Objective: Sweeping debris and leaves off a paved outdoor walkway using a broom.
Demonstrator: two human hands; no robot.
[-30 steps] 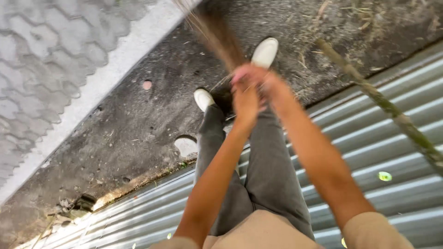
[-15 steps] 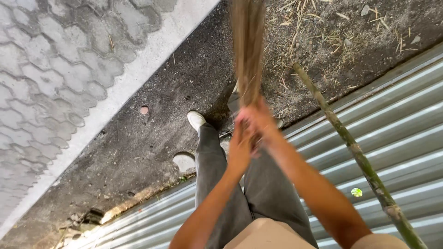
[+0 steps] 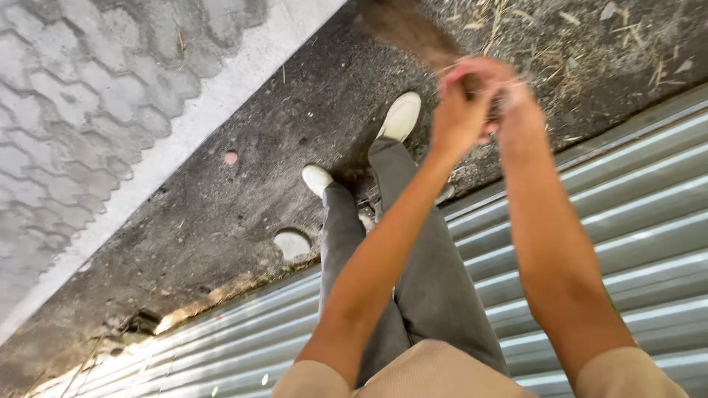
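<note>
Swinging up and left since half a second ago, the broom (image 3: pixel 402 29) blurs above both fists. Left hand (image 3: pixel 459 118) and right hand (image 3: pixel 509 103) clamp its neck together, stacked for sweeping force over the dirt (image 3: pixel 243 191). Two shoes (image 3: pixel 400 116) planted, one broom, one corrugated sheet (image 3: pixel 634 214) alongside.

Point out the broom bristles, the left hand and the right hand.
broom bristles (image 3: pixel 402 28), head view, on the blurred brown bundle.
left hand (image 3: pixel 457 110), head view, back of hand.
right hand (image 3: pixel 516 103), head view, back of hand.

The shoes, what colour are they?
White, or off-white; the shoes show in the head view.
</note>
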